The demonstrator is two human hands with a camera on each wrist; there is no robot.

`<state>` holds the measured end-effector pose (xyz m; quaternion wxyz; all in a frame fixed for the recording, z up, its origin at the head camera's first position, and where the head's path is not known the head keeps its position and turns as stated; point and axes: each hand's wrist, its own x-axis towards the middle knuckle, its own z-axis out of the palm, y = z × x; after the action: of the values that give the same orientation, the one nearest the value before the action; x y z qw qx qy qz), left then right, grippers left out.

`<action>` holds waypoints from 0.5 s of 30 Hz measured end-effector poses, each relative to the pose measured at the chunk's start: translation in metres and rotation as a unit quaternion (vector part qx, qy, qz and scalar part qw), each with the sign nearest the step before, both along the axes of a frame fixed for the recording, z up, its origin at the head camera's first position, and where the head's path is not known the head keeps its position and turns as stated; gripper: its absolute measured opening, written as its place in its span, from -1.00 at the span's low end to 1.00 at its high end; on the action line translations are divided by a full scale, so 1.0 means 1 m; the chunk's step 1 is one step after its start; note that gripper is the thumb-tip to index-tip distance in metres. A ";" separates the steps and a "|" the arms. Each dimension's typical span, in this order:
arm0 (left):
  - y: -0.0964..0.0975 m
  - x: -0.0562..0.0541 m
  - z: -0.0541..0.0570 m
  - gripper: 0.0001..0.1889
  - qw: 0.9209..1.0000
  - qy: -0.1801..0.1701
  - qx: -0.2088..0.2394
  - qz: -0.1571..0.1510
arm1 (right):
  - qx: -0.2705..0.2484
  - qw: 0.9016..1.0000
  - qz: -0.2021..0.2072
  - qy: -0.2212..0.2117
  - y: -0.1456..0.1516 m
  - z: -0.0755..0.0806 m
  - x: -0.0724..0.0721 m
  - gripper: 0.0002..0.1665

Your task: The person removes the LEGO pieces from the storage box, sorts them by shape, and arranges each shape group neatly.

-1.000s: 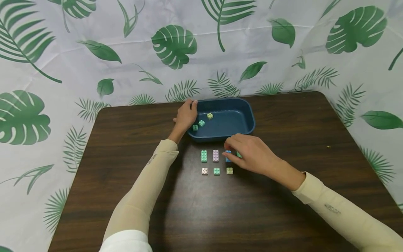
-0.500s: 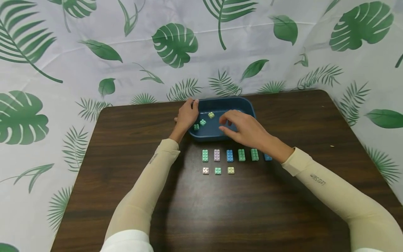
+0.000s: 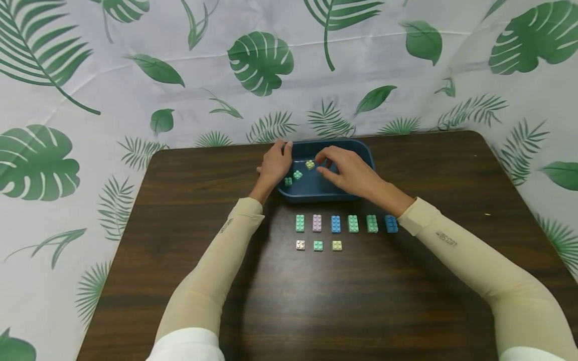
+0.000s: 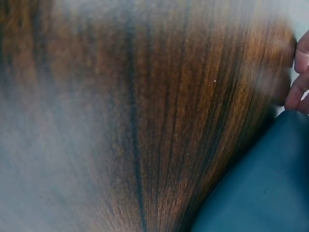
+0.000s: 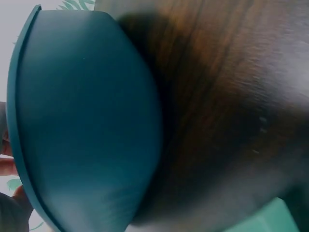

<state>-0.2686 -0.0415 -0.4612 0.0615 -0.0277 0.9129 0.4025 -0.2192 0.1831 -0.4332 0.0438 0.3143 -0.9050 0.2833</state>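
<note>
A dark blue plastic bin (image 3: 325, 197) stands near the far side of the table. My left hand (image 3: 276, 161) grips its left rim; in the left wrist view a few fingertips (image 4: 300, 94) show at the bin's edge. Inside lie a yellow toy brick (image 3: 309, 164) and two small green bricks, one in the middle (image 3: 297, 175) and one near the left wall (image 3: 288, 181). Over the bin's right half is my right hand (image 3: 349, 170), thumb and fingers bent and apart, with nothing visible between them. The right wrist view is mostly filled by the bin's outer wall (image 5: 87, 111).
In front of the bin, a row of long bricks runs from teal (image 3: 300, 223) and lilac (image 3: 317, 223) to blue (image 3: 391, 224) at the right. Nearer lie a pinkish (image 3: 300, 245), a green (image 3: 318, 246) and a yellow small brick (image 3: 336, 245). Leaf-printed cloth (image 3: 203, 100) hangs behind.
My right hand has moved from the long bricks up over the bin, uncovering the right part of the row. The left hand keeps its hold on the rim.
</note>
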 end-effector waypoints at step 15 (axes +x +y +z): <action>-0.003 -0.017 -0.009 -0.57 1.000 -0.025 0.007 -0.001 | 0.025 0.989 -0.002 -0.149 -0.019 0.001 -0.040 -0.58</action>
<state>-0.2853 -0.0444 -0.4698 0.0851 -0.0364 0.9082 0.4082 -0.2588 0.1644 -0.4323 -0.0988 0.2674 -0.9090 0.3041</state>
